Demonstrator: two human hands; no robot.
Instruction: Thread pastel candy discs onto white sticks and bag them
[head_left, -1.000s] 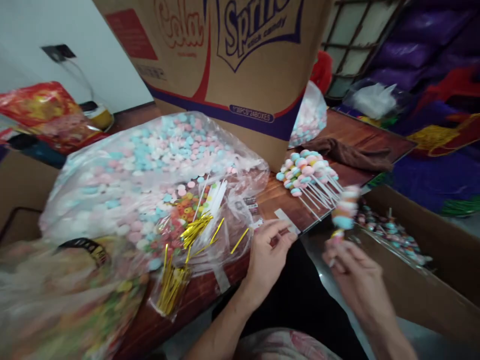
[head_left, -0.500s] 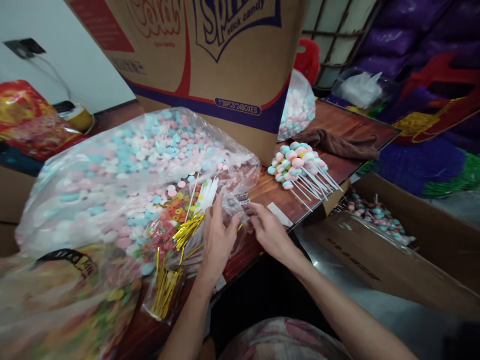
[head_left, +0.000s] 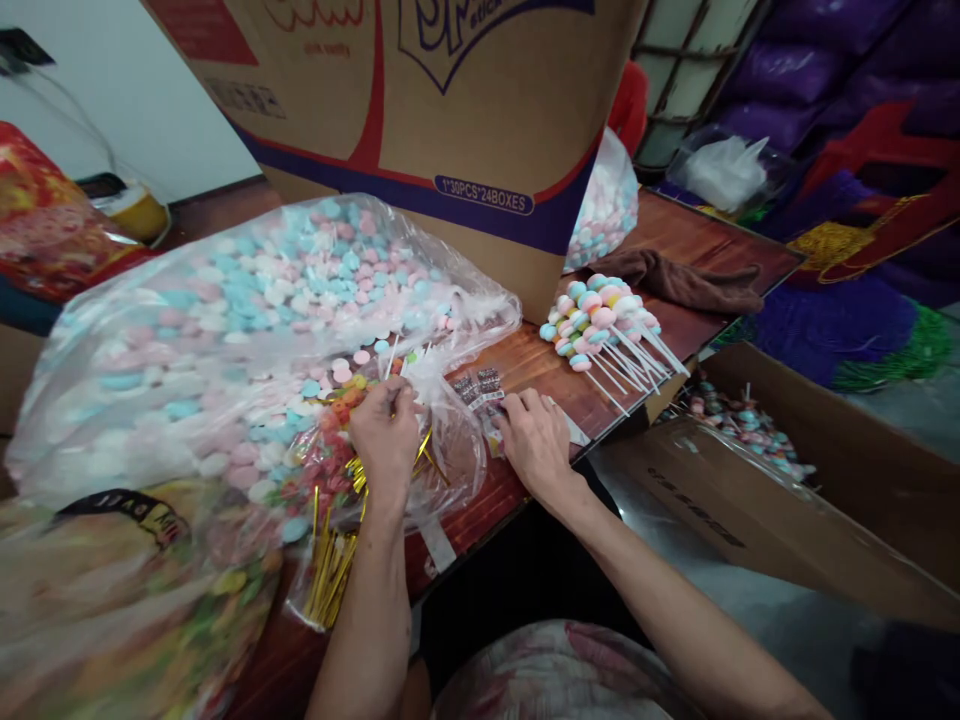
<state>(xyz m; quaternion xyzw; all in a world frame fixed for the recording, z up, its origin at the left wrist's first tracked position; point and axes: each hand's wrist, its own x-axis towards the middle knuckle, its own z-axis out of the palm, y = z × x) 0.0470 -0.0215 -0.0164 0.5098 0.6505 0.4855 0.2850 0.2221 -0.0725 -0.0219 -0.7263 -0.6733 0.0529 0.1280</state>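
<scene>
My left hand lies closed over the small clear bags of white sticks and gold twist ties, its fingers pinched at the sticks. My right hand rests on the wooden table beside a small clear packet with printed labels, fingers bent down on it. A big clear bag of pink, blue and white candy discs fills the table's left. Finished candy skewers lie in a pile at the right.
A large cardboard candy box stands behind the table. A brown cloth lies at the far right of the table. An open carton with wrapped skewers sits on the floor at right. Another candy bag is at lower left.
A second ago my right hand held a candy skewer over the carton; it is gone from the hand, which now rests on the table. My left hand moved left onto the sticks.
</scene>
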